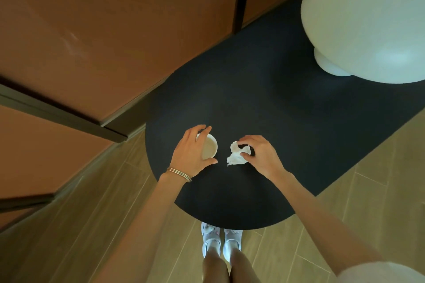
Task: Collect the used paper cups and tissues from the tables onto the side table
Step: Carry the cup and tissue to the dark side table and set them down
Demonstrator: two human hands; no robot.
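My left hand (190, 153) curls fingers and thumb round the paper cup (210, 148) standing upright on the dark bench (287, 122), my right hand (263, 156) pinches the crumpled tissue (238, 157) lying just beside the cup, white lamp (368, 18) at the bench's far right end.

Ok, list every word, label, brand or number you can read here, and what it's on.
No readable text anywhere.
White paper cup, held by the left hand: no print visible.
Crumpled white tissue, pinched by the right hand: blank.
Black rounded table top, white dome-shaped lamp: no marks.
Pale clogs: decorations too small to read.
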